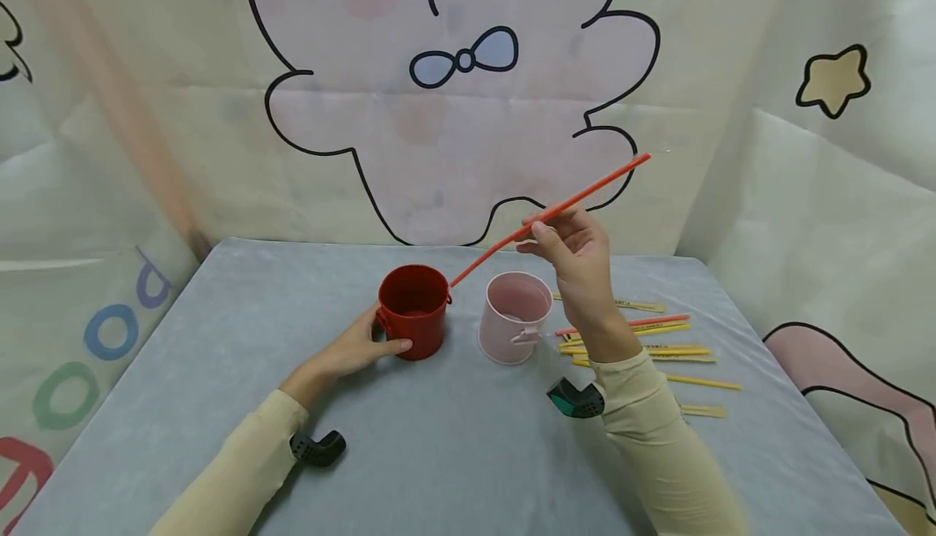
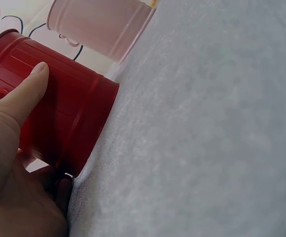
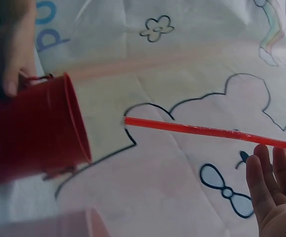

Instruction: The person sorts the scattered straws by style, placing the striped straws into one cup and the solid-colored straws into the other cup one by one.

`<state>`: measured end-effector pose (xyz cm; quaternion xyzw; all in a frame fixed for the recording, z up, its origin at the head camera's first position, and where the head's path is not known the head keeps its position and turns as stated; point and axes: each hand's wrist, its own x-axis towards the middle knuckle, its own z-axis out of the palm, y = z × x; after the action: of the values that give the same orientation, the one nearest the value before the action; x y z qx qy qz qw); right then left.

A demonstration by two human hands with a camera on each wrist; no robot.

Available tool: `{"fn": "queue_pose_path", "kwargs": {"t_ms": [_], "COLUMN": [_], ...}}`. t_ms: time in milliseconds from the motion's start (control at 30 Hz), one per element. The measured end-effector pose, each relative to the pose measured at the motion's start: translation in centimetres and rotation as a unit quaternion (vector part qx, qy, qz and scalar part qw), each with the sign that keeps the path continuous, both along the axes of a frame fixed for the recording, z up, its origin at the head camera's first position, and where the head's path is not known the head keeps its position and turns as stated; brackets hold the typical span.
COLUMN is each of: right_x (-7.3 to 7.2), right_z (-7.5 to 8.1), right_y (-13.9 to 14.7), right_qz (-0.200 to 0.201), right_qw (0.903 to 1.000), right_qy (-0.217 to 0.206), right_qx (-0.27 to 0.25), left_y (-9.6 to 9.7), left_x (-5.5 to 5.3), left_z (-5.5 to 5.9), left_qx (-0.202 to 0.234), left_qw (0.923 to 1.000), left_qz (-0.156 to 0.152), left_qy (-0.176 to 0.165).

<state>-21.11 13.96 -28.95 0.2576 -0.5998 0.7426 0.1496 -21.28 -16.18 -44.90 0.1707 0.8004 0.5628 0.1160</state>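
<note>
My left hand holds a small red metal bucket that stands on the cloth, its thumb along the near side. In the left wrist view the thumb lies on the bucket's wall, while the other fingers are partly hidden behind it. A long red-orange straw, seemingly in a clear wrapper, is pinched between thumb and fingers of my right hand. It slants down to the left, its lower end close to the red bucket's rim. Beneath the raised right hand a pale pink bucket stands upright.
Several yellow straws and a red one lie right of the pink bucket, partly hidden by my right arm. A grey-blue cloth covers the table. Behind hangs a printed curtain with a cartoon figure.
</note>
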Motion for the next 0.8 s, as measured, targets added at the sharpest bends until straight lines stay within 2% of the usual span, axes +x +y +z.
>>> {"fn": "queue_pose_path", "kwargs": {"t_ms": [200,500,700,800], "right_x": [-0.8,-1.4,-1.6,-1.8], "right_z": [-1.2,-3.5,-4.5,-4.8], "right_y": [-2.7,-5.3,-6.2,-6.6], "right_qz": [0.020,0.031,0.031,0.040], "right_qw": [0.9989,0.9898,0.9801,0.9744], "right_qy": [-0.026,-0.112,-0.099,-0.102], "right_qx": [0.032,0.083,0.169,0.196], "left_y": [0.0,0.1,0.2,0.2], "left_x": [-0.2,-0.3,-0.2,-0.1], "left_z": [0.1,0.1,0.2,0.2], "left_qx": [-0.005,0.009,0.009,0.010], "left_qw": [0.9999,0.9998,0.9998,0.9998], "left_qz": [-0.009,-0.016,-0.014,-0.015], "left_qy": [0.006,0.008,0.006,-0.001]}}
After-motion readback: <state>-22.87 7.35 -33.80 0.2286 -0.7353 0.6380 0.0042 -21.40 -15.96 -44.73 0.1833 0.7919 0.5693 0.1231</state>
